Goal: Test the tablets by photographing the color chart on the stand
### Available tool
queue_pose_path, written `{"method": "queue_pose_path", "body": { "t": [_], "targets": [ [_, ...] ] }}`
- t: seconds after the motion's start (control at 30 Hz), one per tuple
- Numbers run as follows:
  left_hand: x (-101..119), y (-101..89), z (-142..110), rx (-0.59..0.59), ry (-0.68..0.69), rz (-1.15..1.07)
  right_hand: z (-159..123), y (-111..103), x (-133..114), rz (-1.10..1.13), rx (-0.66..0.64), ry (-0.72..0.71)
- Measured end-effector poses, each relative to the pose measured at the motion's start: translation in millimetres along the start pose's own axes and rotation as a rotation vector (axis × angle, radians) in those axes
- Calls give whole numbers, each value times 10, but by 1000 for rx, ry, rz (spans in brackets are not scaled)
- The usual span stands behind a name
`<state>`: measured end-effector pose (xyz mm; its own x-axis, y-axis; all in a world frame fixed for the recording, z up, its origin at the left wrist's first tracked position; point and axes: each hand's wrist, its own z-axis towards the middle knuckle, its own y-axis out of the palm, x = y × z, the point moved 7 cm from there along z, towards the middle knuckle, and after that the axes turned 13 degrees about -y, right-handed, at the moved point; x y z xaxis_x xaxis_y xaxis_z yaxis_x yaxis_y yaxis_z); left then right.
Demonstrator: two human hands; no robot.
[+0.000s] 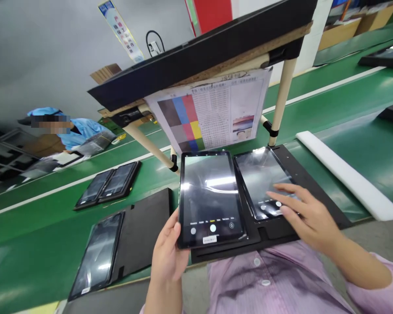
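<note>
My left hand [170, 248] grips the lower left corner of a black-framed tablet [209, 196], which is tilted up toward me. Its lit screen shows a camera app with a white shutter button, and a small white label sits on the lower edge. To the right, a second tablet [262, 179] rests in a black foam tray [301, 170], also showing camera controls. Over its lower right part hovers my right hand [301, 213], fingers spread; whether a fingertip touches the glass I cannot tell.
A stand with a black top [203, 52] and beige legs holds a printed colour chart [212, 113] behind the tablets. Left are another tablet [98, 248] in a foam tray and two boxed tablets [108, 183]. A white foam strip [347, 174] lies right. A co-worker [78, 131] sits across the green belt.
</note>
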<state>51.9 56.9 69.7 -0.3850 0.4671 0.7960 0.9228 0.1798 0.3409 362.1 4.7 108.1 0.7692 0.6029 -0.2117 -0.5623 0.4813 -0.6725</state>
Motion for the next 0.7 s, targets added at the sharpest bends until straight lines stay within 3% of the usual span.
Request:
{"method": "queue_pose_path", "body": {
  "t": [0.13,0.33,0.43,0.57,0.7],
  "targets": [
    [-57,-54,-231,-58,86,-71,170,286,-325,448,23,53],
    [-110,108,-276,-177,189,-105,362,429,-393,1088,360,224],
    [-127,186,-248,-107,263,-149,430,523,-310,1205,441,263],
    [-166,219,-257,102,508,-215,418,674,-181,1255,485,328],
    [-151,363,-333,124,777,88,340,749,-56,1245,522,419]
  ]
}}
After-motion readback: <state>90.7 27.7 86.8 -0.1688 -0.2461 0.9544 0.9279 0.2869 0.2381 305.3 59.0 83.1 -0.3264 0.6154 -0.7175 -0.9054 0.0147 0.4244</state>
